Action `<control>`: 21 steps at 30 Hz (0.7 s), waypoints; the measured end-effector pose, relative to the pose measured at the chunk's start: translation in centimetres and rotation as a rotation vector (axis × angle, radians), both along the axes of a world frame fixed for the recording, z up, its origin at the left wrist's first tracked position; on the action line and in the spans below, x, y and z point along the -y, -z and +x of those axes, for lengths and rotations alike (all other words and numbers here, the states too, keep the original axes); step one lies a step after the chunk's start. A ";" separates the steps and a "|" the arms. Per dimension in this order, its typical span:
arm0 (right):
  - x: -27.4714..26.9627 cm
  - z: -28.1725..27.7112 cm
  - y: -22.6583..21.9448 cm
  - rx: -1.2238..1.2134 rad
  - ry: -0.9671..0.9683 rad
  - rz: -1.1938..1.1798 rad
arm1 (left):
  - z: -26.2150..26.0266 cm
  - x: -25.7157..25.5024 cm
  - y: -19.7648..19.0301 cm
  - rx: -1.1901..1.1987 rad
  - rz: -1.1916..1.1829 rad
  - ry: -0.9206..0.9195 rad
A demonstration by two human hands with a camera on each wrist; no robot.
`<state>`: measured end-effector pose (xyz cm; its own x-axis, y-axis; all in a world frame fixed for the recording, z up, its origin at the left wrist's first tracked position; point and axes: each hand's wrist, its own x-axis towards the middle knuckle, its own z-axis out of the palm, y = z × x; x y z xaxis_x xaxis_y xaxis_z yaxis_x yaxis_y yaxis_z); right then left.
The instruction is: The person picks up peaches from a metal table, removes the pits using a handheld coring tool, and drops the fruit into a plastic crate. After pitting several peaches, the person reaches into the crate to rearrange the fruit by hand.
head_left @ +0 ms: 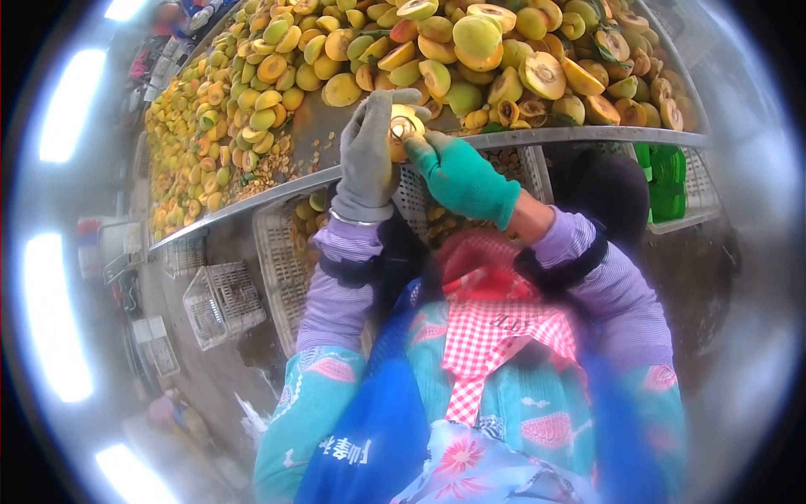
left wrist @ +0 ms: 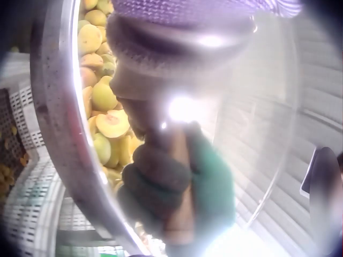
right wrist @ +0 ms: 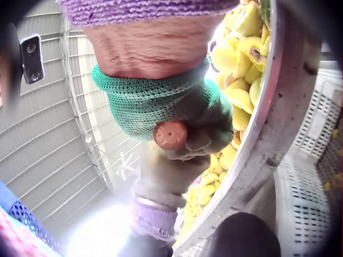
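Note:
My left hand (head_left: pixel 368 155), in a grey glove, holds up a cut yellow peach (head_left: pixel 398 151) just over the near edge of the metal table. Its cut face shows a pale ring round the pit hollow. Right beside it, my right hand (head_left: pixel 468 178) in a green knit glove has its fingertips at the fruit. That hand grips a tool with a reddish-brown handle (right wrist: pixel 170 135), whose round butt end sticks out of the fist in the right wrist view. The tool's working end is hidden at the peach.
Whole and halved peaches (head_left: pixel 478 50) heap the metal table, with loose pits (head_left: pixel 260 175) near its raised rim (head_left: pixel 588 136). White plastic crates (head_left: pixel 222 302) stand below on the floor, some holding fruit. A green crate (head_left: pixel 668 181) is under the table at the right.

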<state>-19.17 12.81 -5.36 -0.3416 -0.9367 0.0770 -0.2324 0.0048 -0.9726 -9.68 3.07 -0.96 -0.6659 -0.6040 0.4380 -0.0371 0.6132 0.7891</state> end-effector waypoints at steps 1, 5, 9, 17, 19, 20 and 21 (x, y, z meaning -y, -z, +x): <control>0.0 1.0 1.4 0.058 0.032 -0.071 | 0.1 -0.3 0.8 -0.034 0.229 -0.028; -1.4 1.5 -0.8 0.811 -0.132 0.137 | -0.2 -0.8 0.3 -0.026 0.622 -0.065; -1.2 2.7 1.5 1.266 -0.365 0.141 | 0.7 -0.7 -1.5 0.170 0.304 0.013; 1.0 1.6 2.8 1.170 -0.002 0.010 | -4.3 0.5 -1.7 0.109 0.725 0.225; -2.3 0.4 -4.8 1.277 0.085 0.012 | -4.7 -0.5 -2.9 0.108 0.729 0.274; -3.9 -0.3 -5.3 1.218 -0.036 0.052 | -4.8 -1.5 -3.9 0.130 0.724 0.313; -5.4 -0.9 -5.8 1.149 -0.158 0.083 | -4.9 -1.7 -4.6 0.153 0.721 0.351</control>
